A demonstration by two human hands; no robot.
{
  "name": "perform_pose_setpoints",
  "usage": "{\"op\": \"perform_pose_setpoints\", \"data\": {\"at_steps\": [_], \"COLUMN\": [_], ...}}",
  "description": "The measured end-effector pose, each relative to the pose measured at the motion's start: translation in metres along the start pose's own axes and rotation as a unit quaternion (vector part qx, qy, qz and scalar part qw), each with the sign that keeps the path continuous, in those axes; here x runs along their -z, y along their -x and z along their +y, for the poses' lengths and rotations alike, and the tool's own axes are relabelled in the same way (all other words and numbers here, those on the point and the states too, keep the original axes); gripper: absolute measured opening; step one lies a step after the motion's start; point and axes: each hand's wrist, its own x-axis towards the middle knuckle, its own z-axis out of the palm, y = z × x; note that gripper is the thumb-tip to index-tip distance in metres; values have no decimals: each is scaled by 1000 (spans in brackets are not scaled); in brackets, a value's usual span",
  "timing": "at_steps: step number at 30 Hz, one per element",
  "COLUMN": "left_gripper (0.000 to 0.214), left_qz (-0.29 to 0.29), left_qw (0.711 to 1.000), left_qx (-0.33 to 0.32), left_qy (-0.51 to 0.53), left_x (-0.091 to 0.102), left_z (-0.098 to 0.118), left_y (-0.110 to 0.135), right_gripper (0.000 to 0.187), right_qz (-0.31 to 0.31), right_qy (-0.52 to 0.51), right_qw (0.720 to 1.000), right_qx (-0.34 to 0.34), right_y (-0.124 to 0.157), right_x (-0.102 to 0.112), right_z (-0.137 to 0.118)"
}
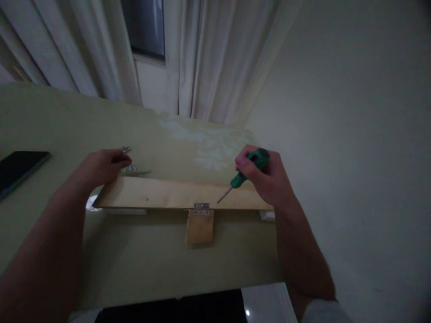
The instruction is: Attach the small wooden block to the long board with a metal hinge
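A long pale wooden board point(161, 193) lies across a green table point(141, 260). A small metal hinge point(201, 208) joins it to a short wooden block point(200, 228) at its near edge. My right hand point(266, 177) is closed around a green-handled screwdriver point(247, 170), its tip pointing down-left toward the hinge and stopping just short of it. My left hand point(103, 166) rests at the board's far left end, its fingers curled by a small clear and metal object point(133, 169) that I cannot identify.
A dark phone or tablet point(18, 168) lies at the table's left edge. Pale curtains point(208, 58) and a dark window point(144, 27) stand behind the table. A plain wall fills the right side. Something white shows under the board's ends.
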Motion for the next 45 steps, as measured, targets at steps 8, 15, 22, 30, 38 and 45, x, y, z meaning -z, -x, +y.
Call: {"op": "perform_pose_setpoints", "data": {"at_steps": [8, 15, 22, 30, 38, 45], "left_gripper": [32, 34, 42, 51, 51, 49], "left_qz": [79, -77, -155, -146, -127, -104], "left_qw": [996, 988, 957, 956, 954, 952], "left_qx": [35, -116, -244, -250, -264, -279], "left_qy": [-24, 67, -16, -36, -64, -75], "left_x": [9, -29, -74, -73, -76, -79], "left_z": [3, 169, 199, 196, 198, 198], "left_y": [5, 18, 41, 44, 47, 48], "right_gripper": [35, 26, 26, 30, 25, 18], "right_qz": [-52, -57, -70, -40, -148, -223], "right_qy": [47, 58, 70, 149, 149, 139], "right_qw": [998, 997, 995, 988, 974, 961], "right_qx": [-4, -14, -26, 28, 79, 89], "right_y": [-1, 1, 2, 6, 12, 6], "right_x": [-21, -17, -17, -13, -1, 10], "right_z": [-2, -5, -10, -13, -21, -28]}}
